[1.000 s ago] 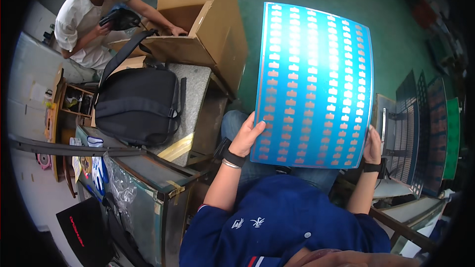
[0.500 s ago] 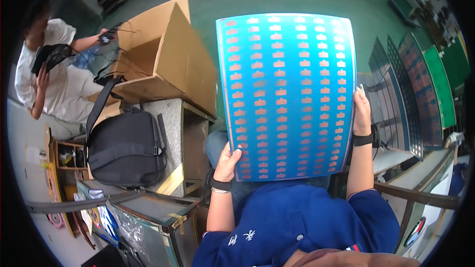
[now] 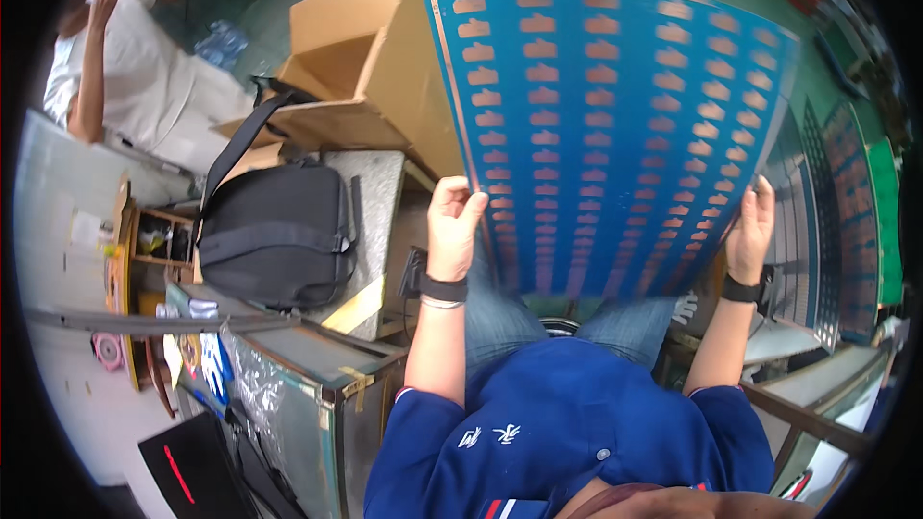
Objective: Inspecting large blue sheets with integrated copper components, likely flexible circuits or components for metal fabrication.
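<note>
A large blue panel point(image 3: 630, 149) with rows of copper-coloured patches is held up in front of me, tilted, its upper edge farther off than its lower edge above my thighs. My left hand point(image 3: 455, 221) grips its left edge, fingers curled and thumb against the side. On the opposite edge my right hand point(image 3: 750, 226) is closed too, part of its fingers hidden by the panel. Both wrists wear dark bands.
Left of me, a black backpack point(image 3: 274, 235) lies on a speckled grey surface point(image 3: 380, 221), with an open cardboard box point(image 3: 404, 48) behind. A person point(image 3: 144, 67) in white stands beyond, far left. Several panels point(image 3: 851, 202) stand upright in a row at right.
The panel has tilted and come nearer, its upper part swinging to the right. Both my hands have risen with it, still gripping its edges. The person in white has raised an arm.
</note>
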Demonstrator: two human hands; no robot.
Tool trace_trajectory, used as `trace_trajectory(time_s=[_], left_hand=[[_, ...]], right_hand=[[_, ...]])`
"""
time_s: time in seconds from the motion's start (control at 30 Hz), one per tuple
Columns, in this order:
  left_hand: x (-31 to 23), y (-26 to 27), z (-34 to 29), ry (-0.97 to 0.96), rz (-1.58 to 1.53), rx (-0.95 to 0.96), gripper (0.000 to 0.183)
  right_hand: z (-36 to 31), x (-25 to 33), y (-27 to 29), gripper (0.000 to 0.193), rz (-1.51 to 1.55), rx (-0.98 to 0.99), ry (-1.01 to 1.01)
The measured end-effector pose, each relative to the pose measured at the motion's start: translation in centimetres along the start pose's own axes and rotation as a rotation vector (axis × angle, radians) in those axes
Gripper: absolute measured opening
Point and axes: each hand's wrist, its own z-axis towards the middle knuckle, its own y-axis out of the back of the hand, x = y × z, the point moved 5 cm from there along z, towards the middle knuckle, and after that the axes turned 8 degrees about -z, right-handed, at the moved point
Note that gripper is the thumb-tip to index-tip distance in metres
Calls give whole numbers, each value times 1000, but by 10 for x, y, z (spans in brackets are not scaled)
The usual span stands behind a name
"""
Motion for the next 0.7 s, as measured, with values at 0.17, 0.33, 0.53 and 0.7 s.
trace_trajectory(time_s=[0.17, 0.33, 0.53, 0.7], left_hand=[[-7, 1, -4, -255, 185, 51, 13], [4, -2, 3, -285, 161, 22, 19], [3, 4, 0, -116, -26, -38, 33], [0, -15, 0, 72, -135, -48, 56]], right_hand=[[6, -8, -4, 15, 6, 128, 136], [-10, -46, -13, 39, 810, 487, -608], [-25, -10, -49, 49, 316, 181, -335], [-28, -38, -28, 38, 298, 345, -592]])
